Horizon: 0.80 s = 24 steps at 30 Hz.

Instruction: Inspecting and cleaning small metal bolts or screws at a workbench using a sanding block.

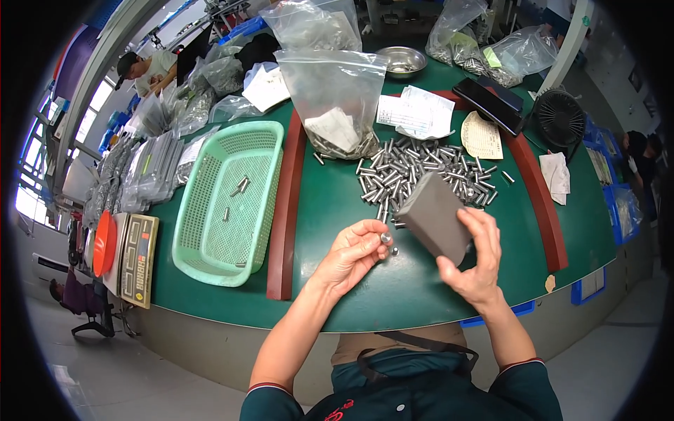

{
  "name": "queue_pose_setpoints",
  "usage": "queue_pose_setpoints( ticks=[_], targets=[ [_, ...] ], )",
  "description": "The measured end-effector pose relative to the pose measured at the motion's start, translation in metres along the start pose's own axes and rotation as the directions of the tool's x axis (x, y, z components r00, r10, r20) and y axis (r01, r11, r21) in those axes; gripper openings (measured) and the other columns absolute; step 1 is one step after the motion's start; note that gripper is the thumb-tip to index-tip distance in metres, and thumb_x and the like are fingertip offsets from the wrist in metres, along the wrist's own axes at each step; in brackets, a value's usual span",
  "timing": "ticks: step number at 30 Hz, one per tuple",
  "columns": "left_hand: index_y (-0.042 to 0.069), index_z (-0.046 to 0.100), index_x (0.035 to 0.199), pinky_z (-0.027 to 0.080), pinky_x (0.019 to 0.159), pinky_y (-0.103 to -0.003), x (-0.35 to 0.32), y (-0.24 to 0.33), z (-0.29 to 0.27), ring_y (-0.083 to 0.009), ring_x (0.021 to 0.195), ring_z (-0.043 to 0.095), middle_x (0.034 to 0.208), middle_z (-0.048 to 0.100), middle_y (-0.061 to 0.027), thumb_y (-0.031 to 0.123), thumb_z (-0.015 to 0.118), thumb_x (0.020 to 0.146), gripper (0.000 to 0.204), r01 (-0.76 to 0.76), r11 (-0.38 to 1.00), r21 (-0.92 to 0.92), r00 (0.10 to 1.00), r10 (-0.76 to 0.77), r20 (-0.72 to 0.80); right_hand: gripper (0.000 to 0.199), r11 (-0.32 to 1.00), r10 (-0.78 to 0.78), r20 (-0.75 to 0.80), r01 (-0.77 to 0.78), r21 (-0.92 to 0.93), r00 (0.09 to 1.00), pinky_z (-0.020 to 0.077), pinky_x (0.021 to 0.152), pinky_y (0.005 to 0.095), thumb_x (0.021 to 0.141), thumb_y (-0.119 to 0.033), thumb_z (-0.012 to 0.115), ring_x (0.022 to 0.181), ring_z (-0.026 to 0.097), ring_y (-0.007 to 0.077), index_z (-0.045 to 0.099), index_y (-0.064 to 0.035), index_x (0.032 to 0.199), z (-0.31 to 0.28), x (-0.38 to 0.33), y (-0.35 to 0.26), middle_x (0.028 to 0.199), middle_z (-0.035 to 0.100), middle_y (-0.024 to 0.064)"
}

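Observation:
My left hand (345,261) pinches a small shiny metal pin (385,238) between thumb and fingertips. Its round end points toward the right. My right hand (480,270) grips a flat dark grey block (437,219), which is tilted over the table; what lies behind it is hidden. Between my hands, another metal pin (394,251) stands on the green table (344,310). Just beyond the block spreads a heap of similar metal pins (414,165).
Dark red bars (283,231) flank the work area. A green plastic basket (180,231) at left holds a few pins. Farther back are a clear bag (330,88) of parts, paper slips (415,112), a steel bowl (402,62), a phone (486,104) and a small black fan (559,118). A scale (138,261) stands far left.

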<state>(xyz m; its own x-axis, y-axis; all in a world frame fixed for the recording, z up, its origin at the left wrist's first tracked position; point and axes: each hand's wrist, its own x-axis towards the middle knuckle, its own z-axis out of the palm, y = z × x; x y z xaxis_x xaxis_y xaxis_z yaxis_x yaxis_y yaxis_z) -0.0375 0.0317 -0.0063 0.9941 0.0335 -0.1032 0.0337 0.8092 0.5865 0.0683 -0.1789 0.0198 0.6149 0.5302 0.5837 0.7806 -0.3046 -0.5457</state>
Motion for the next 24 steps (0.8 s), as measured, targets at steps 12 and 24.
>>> queue_pose_setpoints(
  ticks=[12, 24],
  targets=[
    [0.003, 0.061, 0.102, 0.046, 0.069, -0.027, 0.002, 0.000, 0.003, -0.0139, 0.075, 0.055, 0.086, 0.061, -0.0074, 0.011, 0.069, 0.083, 0.022, -0.118, 0.992, 0.033, 0.989, 0.114, 0.098, 0.069, 0.970, -0.241, -0.071, 0.238, -0.049, 0.968, 0.0378, 0.083, 0.0417, 0.053, -0.024, 0.076, 0.095, 0.051, 0.0291, 0.058, -0.0089, 0.118, 0.003, 0.053, -0.005, 0.114, 0.052, 0.0150],
    [0.007, 0.050, 0.116, 0.049, 0.088, -0.036, 0.034, 0.009, 0.018, -0.0185, 0.096, 0.058, 0.109, 0.057, -0.0072, 0.028, 0.057, 0.091, 0.034, -0.091, 0.978, 0.188, 0.994, 0.102, -0.051, 0.063, 0.890, -0.440, -0.102, 0.448, 0.082, 0.892, 0.0364, 0.081, 0.0398, 0.051, -0.032, 0.074, 0.087, 0.054, 0.0248, 0.065, -0.0138, 0.111, 0.009, 0.063, -0.022, 0.106, 0.057, 0.0115]
  ],
)
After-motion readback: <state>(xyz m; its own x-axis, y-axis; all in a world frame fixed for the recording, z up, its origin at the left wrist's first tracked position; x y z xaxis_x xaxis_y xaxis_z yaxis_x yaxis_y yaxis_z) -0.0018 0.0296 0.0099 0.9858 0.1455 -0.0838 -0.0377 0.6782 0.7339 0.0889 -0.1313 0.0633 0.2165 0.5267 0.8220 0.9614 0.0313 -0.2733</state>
